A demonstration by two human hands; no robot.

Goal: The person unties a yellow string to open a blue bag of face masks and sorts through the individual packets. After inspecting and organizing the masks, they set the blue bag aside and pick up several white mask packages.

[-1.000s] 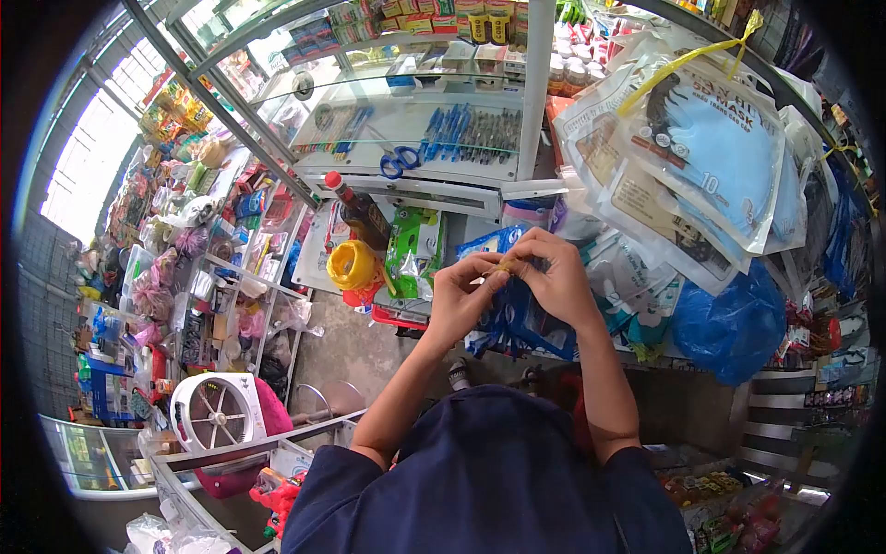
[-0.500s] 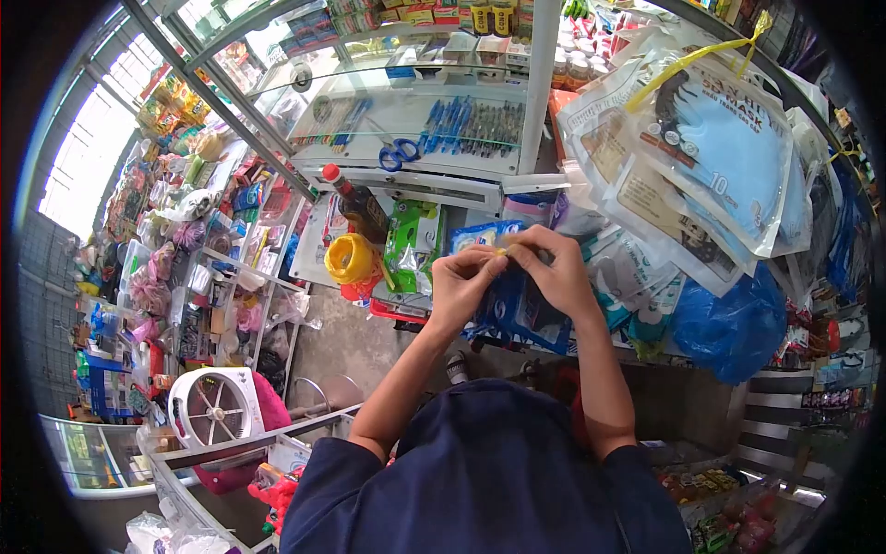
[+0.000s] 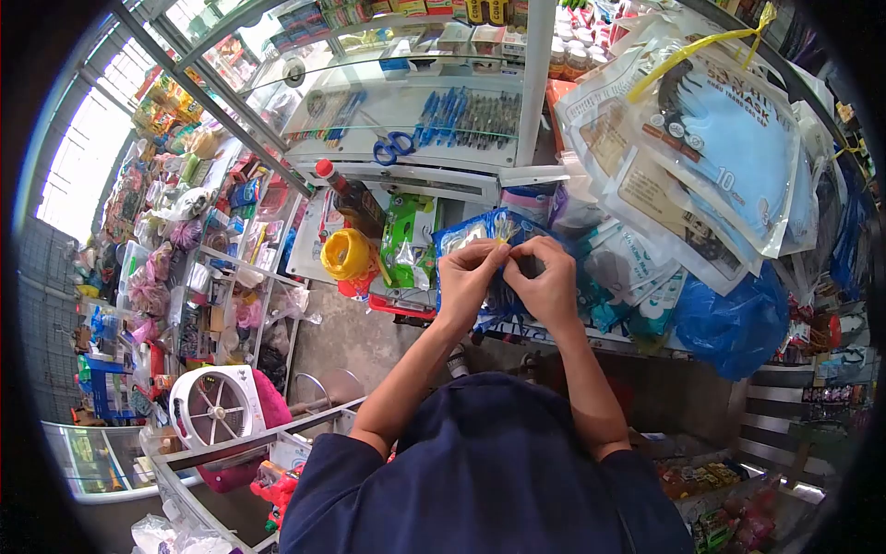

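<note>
My left hand (image 3: pixel 468 277) and my right hand (image 3: pixel 544 280) meet at the fingertips over a blue plastic package (image 3: pixel 451 242). Both are closed in a pinch around a small yellow tie at the gathered, clear top of the package. To the left lies a green packet (image 3: pixel 406 238), beside a yellow roll of ribbon (image 3: pixel 349 254) and a dark bottle with a red cap (image 3: pixel 355 203). Teal and white packets (image 3: pixel 628 272) are on the right of my hands.
A glass case (image 3: pixel 443 175) with pens and blue scissors (image 3: pixel 394 148) stands ahead. Mask bags (image 3: pixel 729 157) hang at the right above a blue plastic bag (image 3: pixel 734 323). A white fan (image 3: pixel 216 407) is at the lower left.
The blue package now shows its gathered top standing up between my hands. My hands have moved slightly lower and closer together, still pinching. The view has shifted slightly.
</note>
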